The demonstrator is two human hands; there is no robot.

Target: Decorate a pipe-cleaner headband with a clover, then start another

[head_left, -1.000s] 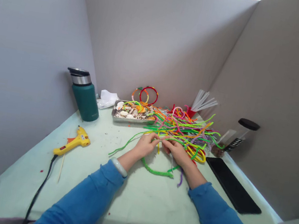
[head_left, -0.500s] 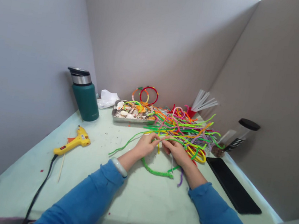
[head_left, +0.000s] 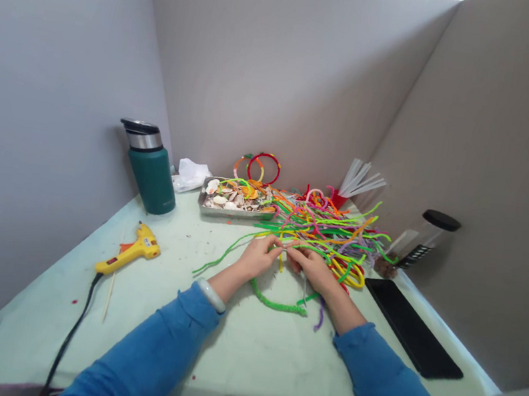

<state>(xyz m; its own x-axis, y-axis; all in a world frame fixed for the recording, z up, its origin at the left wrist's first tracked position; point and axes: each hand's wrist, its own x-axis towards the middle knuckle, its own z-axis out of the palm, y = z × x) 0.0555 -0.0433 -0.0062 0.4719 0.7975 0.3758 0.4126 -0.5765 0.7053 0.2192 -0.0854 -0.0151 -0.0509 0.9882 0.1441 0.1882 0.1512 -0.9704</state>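
My left hand (head_left: 259, 255) and my right hand (head_left: 313, 265) meet fingertip to fingertip over the middle of the table. Both are closed in a pinch on a green pipe cleaner (head_left: 279, 307), whose thick, fuzzy length curves below the hands like part of a ring. My fingers hide the exact spot where it is gripped. A thinner green pipe cleaner (head_left: 222, 258) trails out on the left, behind my left hand. By my right wrist lie a short purple pipe cleaner (head_left: 320, 315) and a green end.
A heap of coloured pipe cleaners (head_left: 331, 223) lies just beyond my hands. Behind stands a metal tray (head_left: 236, 215) of shells. On the left are a yellow glue gun (head_left: 130, 255) and a green bottle (head_left: 150, 179); on the right, a black phone-like slab (head_left: 412, 329) and a lidded jar (head_left: 422, 241).
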